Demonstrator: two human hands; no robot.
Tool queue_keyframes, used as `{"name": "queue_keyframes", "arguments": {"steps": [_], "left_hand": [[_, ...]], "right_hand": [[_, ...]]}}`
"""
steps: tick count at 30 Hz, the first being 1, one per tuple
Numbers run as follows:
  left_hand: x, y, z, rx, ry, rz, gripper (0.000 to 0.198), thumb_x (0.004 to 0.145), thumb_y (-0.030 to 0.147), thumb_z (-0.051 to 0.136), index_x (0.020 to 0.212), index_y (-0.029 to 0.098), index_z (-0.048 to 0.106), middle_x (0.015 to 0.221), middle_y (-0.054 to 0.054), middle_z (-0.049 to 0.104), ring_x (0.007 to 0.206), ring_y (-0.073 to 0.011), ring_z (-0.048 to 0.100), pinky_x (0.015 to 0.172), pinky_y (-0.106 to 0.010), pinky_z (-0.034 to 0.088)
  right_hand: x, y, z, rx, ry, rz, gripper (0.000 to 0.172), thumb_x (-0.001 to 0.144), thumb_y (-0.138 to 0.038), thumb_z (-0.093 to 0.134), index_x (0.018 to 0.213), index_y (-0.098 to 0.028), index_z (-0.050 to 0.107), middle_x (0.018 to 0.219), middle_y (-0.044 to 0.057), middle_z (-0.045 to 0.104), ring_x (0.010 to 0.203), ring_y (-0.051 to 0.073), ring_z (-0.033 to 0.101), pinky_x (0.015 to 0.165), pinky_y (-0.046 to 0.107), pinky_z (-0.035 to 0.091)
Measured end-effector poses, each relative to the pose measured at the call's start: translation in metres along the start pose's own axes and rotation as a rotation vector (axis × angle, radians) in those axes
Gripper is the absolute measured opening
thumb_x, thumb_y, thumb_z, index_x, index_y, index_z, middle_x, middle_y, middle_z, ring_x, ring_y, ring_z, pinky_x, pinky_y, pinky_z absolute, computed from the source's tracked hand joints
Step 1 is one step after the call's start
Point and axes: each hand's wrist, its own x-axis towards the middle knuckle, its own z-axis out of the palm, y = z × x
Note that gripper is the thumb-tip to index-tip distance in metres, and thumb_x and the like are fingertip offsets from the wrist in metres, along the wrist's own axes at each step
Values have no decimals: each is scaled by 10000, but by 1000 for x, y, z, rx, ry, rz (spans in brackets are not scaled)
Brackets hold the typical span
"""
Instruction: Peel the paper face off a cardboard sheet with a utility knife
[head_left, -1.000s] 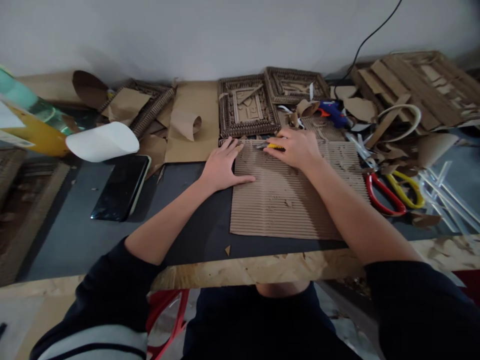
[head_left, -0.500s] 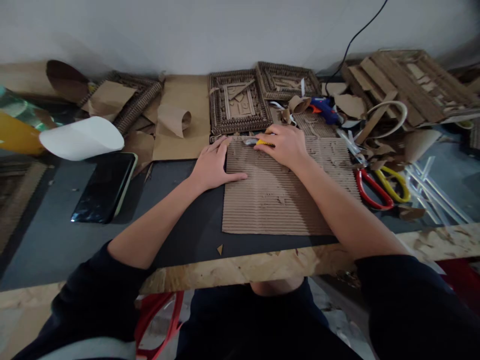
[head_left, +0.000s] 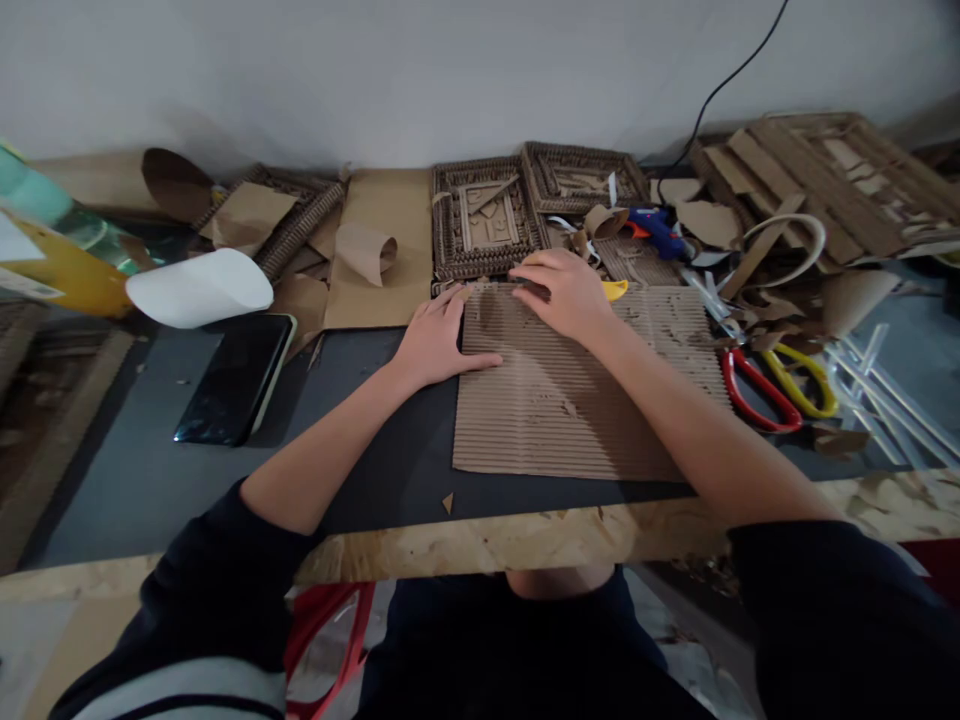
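Note:
A sheet of corrugated cardboard (head_left: 517, 420) lies on the dark work surface, ridges showing. My left hand (head_left: 435, 340) rests flat on its upper left corner, fingers stretched and thumb spread to the right. Near the far edge of the sheet, my right hand (head_left: 566, 295) is closed around a utility knife (head_left: 616, 290). Only the knife's yellow end shows, sticking out to the right of the hand; its blade is hidden. Just behind the hands stands a cardboard frame (head_left: 487, 215) with letter-like pieces inside.
Red-handled scissors (head_left: 761, 395), yellow-handled scissors (head_left: 806, 385) and clear glue sticks (head_left: 892, 400) lie to the right. A blue glue gun (head_left: 658, 232) sits among scraps. At left are a phone (head_left: 236, 380), a white paper roll (head_left: 201, 288) and a yellow bottle (head_left: 71, 275).
My right hand has turned the knife, so its yellow end now shows on the right and its blade no longer shows. My left hand stays on the sheet. The view has shifted slightly.

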Motion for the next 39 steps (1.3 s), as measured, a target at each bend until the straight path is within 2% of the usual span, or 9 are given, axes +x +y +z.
{"name": "queue_keyframes", "arguments": {"steps": [4,10,15,19,24,28,31,34,39], "left_hand": [[1,-2,2,-1,21,9,1268,759,925,784,1694,149,422,1775,-264,454,1655,-478,433,1367,-640,354],[2,0,1,-1,8,5,1280,759,910,795,1701,134,410,1770,-277,454,1662,-483,420,1376,-652,336],[3,0,0,-20,-9,-4,1255,773,939,755,1706,164,432,1793,-247,434,1672,-478,407,1378,-636,343],[4,1,-2,0,-48,-13,1236,805,949,713,1703,140,456,1809,-242,410,1701,-478,352,1394,-633,309],[3,3,-5,17,-70,-3,1176,845,889,733,1711,143,453,1808,-237,417,1718,-441,338,1403,-604,303],[2,3,-5,23,-67,15,1159,863,886,721,1718,153,446,1808,-232,418,1726,-420,331,1405,-601,301],[0,4,-6,48,-23,42,1118,874,903,696,1698,177,484,1837,-214,370,1744,-427,281,1405,-618,288],[-1,6,-6,76,9,90,1008,921,875,666,1664,206,537,1857,-186,337,1750,-432,260,1396,-629,298],[-1,7,-5,65,-31,135,859,988,743,663,1638,190,567,1805,-181,442,1696,-403,401,1368,-619,357]], "right_hand": [[18,-17,3,-69,-77,-47,311,1116,-321,582,1262,-245,845,1268,113,796,1301,363,657,1144,587,488],[29,-29,7,-132,-76,-88,347,1150,-310,502,1059,-293,836,1151,74,799,1277,330,654,1222,555,420],[35,-19,22,-86,10,45,339,1144,-266,455,1106,-220,789,1151,124,786,1248,344,665,1163,563,462],[37,-6,33,23,89,166,291,1139,-269,451,1161,-237,740,1248,139,759,1237,334,676,1095,516,528],[38,5,20,102,259,272,302,1129,-306,444,1117,-279,744,1199,98,783,1145,306,708,1055,494,577],[26,14,-10,6,195,271,340,1121,-310,471,1232,-342,791,1295,77,796,1240,325,706,1111,518,554],[7,22,-22,-66,84,274,343,1090,-447,635,1314,-248,801,1288,132,802,1242,369,709,1063,538,562],[-14,31,-18,-114,32,254,462,1032,-604,723,1260,-213,816,1223,166,806,1174,394,716,959,536,584],[-35,35,-11,-121,89,240,395,1123,-505,543,1317,-241,764,1250,151,804,1131,369,724,964,534,579]]}}
